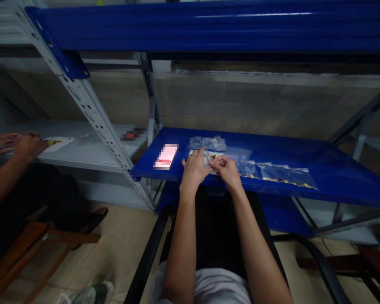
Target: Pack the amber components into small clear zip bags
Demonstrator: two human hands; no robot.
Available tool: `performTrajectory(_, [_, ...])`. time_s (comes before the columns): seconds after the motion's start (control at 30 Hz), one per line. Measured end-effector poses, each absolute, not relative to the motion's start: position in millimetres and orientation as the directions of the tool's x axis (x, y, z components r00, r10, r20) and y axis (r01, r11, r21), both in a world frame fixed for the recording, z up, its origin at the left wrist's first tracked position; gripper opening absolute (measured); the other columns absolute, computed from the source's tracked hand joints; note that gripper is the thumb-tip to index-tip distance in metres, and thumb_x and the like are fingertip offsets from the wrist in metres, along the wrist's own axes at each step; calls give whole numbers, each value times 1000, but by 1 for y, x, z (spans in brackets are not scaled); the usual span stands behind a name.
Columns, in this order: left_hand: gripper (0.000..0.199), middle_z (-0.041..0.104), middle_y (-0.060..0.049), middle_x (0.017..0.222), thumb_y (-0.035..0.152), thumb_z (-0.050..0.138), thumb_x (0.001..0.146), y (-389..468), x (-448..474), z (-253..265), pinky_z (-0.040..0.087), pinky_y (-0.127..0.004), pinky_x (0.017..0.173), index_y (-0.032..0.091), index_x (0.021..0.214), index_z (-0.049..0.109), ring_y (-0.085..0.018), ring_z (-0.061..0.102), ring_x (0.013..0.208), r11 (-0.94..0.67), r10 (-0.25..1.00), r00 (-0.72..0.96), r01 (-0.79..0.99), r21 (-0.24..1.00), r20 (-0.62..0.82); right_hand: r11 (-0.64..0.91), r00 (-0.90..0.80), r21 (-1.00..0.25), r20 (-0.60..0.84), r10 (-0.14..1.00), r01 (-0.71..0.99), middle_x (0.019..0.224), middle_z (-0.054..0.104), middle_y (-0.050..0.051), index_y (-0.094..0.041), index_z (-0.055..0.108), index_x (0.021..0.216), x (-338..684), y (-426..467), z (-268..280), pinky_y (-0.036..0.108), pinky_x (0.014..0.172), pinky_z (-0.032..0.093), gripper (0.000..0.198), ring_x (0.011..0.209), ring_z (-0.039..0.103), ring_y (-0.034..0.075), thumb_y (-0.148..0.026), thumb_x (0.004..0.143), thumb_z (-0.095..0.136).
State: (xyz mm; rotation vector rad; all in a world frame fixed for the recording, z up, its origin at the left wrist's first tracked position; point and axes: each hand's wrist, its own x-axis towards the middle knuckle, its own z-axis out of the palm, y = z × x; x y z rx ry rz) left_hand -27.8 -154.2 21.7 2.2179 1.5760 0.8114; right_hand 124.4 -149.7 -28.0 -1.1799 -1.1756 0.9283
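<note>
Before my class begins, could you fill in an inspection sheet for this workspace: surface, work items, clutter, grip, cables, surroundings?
Surface: blue metal shelf.
Job's things: crumpled clear bag behind the hands; flat clear bags to their right, yellow pieces along the near edge.
Clutter: lit smartphone, pixelated, at left.
Grip: right hand pinching clear plastic; left hand over or beside it, contact unclear.
Cables: none clearly identifiable.
Surroundings: grey shelf at left, co-worker's hands there; wooden stool below.
</note>
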Motion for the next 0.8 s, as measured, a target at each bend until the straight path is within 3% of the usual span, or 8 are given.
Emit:
performTrajectory(0.1, [69, 58, -18, 150, 39, 78, 87, -153, -23, 19, 27, -72, 120, 26, 149, 53, -43, 52, 140, -343, 935, 231, 783, 518, 270, 160, 186, -986, 164, 969, 38, 57, 61, -3, -24, 63, 75, 126, -149, -30, 26, 45, 38, 37, 47, 48, 13, -52, 67, 86])
performTrajectory(0.3, [54, 64, -16, 142, 42, 74, 90, -148, -22, 11, 25, -73, 120, 23, 139, 61, -39, 57, 135, -381, 918, 245, 765, 520, 312, 165, 185, -986, 162, 969, -4, 59, 62, -2, -24, 63, 75, 127, -151, -29, 25, 46, 40, 39, 50, 50, 13, -53, 68, 86])
performTrajectory(0.5, [50, 69, -13, 136, 46, 74, 90, -145, -24, 9, 37, -58, 117, 23, 134, 64, -35, 62, 128, -388, 916, 247, 749, 537, 317, 153, 156, -988, 147, 977, -23, 60, 61, -2, -23, 64, 74, 128, -155, -24, 26, 49, 43, 38, 54, 52, 14, -55, 70, 84])
performTrajectory(0.63, [42, 74, -10, 124, 50, 75, 89, -143, -27, 7, 49, -43, 103, 24, 122, 70, -32, 67, 120, -403, 912, 261, 718, 567, 317, 153, 121, -988, 151, 981, -11, 64, 62, -1, -22, 65, 74, 129, -157, -22, 24, 50, 45, 38, 60, 54, 15, -57, 73, 81])
performTrajectory(0.8, [39, 74, -9, 123, 51, 73, 90, -142, -28, 4, 50, -43, 100, 26, 120, 70, -31, 68, 119, -417, 904, 264, 719, 556, 336, 161, 77, -987, 162, 984, 21, 66, 62, 0, -21, 67, 76, 133, -156, -24, 24, 50, 45, 43, 64, 56, 15, -62, 73, 80])
